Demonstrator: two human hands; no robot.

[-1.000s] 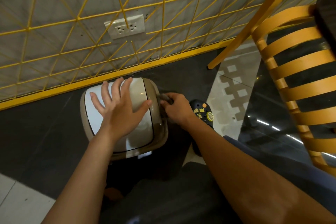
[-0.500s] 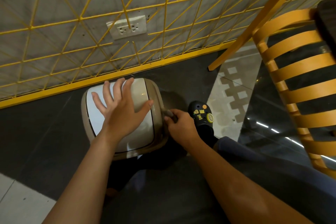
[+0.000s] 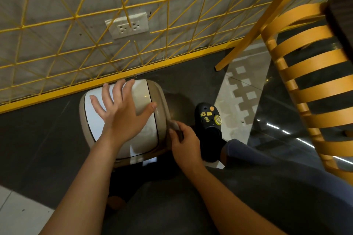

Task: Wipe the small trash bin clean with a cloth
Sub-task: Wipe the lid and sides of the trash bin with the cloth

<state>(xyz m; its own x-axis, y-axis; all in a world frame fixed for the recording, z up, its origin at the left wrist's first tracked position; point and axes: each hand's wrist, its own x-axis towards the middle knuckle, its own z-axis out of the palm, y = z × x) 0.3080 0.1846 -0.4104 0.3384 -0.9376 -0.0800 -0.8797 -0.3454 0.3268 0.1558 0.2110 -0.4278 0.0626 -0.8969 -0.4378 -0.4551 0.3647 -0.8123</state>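
Note:
The small beige trash bin point(image 3: 162, 97) with a white swing lid stands on the dark floor by the wall. My left hand point(image 3: 122, 112) lies flat on the lid, fingers spread, holding nothing. My right hand point(image 3: 186, 143) is closed on a small grey cloth point(image 3: 174, 126) and presses it against the bin's right side, near the front corner. Most of the cloth is hidden in my fingers.
A yellow wire grid and yellow kerb point(image 3: 57, 92) run along the wall just behind the bin, with a power socket point(image 3: 127, 25) above. An orange slatted chair point(image 3: 313, 86) stands at the right. My foot in a black clog point(image 3: 209, 120) sits right of the bin.
My right hand with the cloth has slid along the bin's right side toward me, from the back corner to the front. My left hand has stayed on the lid.

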